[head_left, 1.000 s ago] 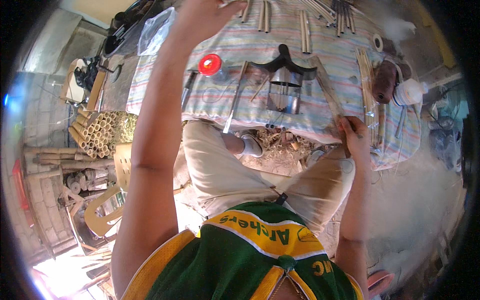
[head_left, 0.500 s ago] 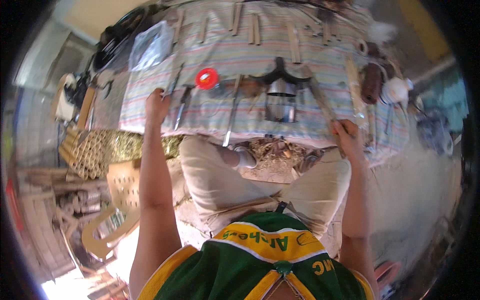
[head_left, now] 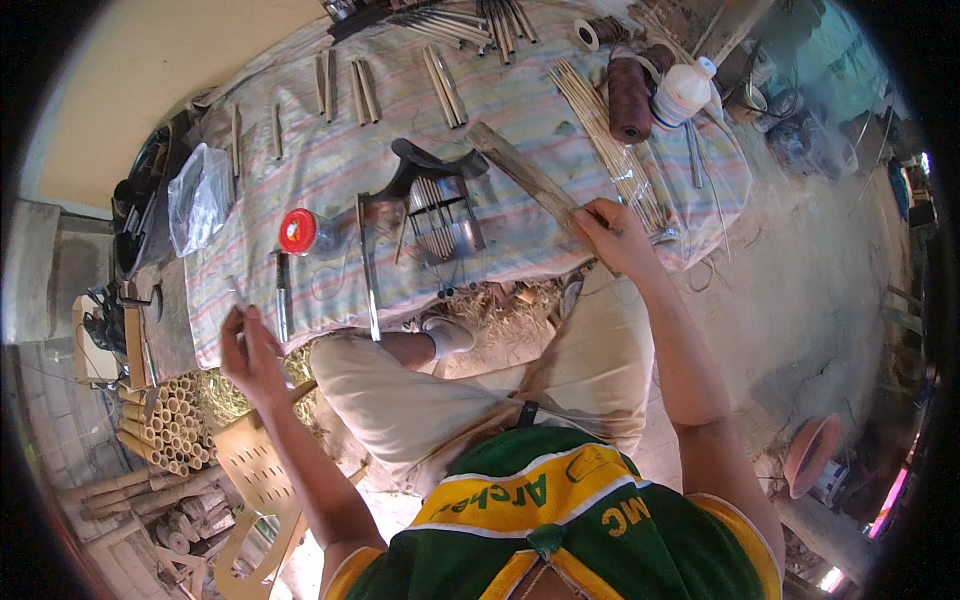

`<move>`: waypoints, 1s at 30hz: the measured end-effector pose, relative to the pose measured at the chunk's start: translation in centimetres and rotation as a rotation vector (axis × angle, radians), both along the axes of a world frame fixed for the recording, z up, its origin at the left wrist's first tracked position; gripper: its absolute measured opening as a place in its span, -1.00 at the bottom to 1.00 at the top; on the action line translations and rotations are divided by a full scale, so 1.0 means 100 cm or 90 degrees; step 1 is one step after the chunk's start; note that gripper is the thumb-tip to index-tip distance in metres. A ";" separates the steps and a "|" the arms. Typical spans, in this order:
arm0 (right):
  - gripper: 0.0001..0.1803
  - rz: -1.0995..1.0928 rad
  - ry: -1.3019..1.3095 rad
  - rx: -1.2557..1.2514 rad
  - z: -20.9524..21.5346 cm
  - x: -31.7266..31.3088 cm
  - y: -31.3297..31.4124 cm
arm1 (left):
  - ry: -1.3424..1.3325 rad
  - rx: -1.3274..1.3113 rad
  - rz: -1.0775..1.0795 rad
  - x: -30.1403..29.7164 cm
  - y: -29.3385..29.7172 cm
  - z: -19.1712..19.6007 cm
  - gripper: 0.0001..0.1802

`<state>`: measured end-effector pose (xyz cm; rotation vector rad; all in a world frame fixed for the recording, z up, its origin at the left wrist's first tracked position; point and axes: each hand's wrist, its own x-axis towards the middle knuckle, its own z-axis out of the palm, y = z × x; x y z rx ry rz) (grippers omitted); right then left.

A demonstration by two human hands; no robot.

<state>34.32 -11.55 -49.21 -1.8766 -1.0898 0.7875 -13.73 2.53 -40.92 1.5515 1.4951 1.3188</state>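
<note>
My right hand [head_left: 610, 235] is closed around the near end of a flat wooden slat [head_left: 525, 172], which slopes up and left over the table. Off the table's near left edge, my left hand [head_left: 252, 357] has its fingers pinched together; a thin pale sliver shows above the fingertips, too faint to name. Between the hands lies a black curved, forked piece [head_left: 425, 170] above a shiny dark plate with several thin rods [head_left: 435, 215]. Left of it are a long narrow metal tool [head_left: 369, 270], a knife [head_left: 282, 300] and a clear jar with a red lid [head_left: 297, 232].
A striped cloth [head_left: 330, 165] covers the table. Bamboo strips [head_left: 441, 88] lie along its far side. At the right are a brown thread spool [head_left: 628, 105], a white bottle [head_left: 685, 90] and a thin-stick bundle [head_left: 610, 140]. A plastic bag [head_left: 200, 200] and chair [head_left: 265, 470] are at left.
My left hand has drawn back from the table's left side, and a dark thin tool near it is gone from the cloth. The right hand still grips the slat. The view has turned rightward.
</note>
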 end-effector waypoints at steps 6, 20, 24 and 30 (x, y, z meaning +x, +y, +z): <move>-0.68 0.004 -0.014 -0.055 0.002 0.002 0.006 | -0.040 -0.236 -0.416 0.171 -0.109 -0.033 -0.73; -0.66 0.044 -0.016 -0.008 -0.005 0.010 0.002 | 0.180 -0.190 -0.476 0.286 -0.105 -0.081 -0.61; -0.70 0.031 0.031 0.000 -0.007 0.008 0.003 | 0.139 -0.132 -0.485 0.302 -0.089 -0.072 -0.63; -0.76 0.107 0.087 0.005 -0.012 0.013 0.001 | 0.119 -0.086 -0.447 0.337 -0.062 -0.079 -0.75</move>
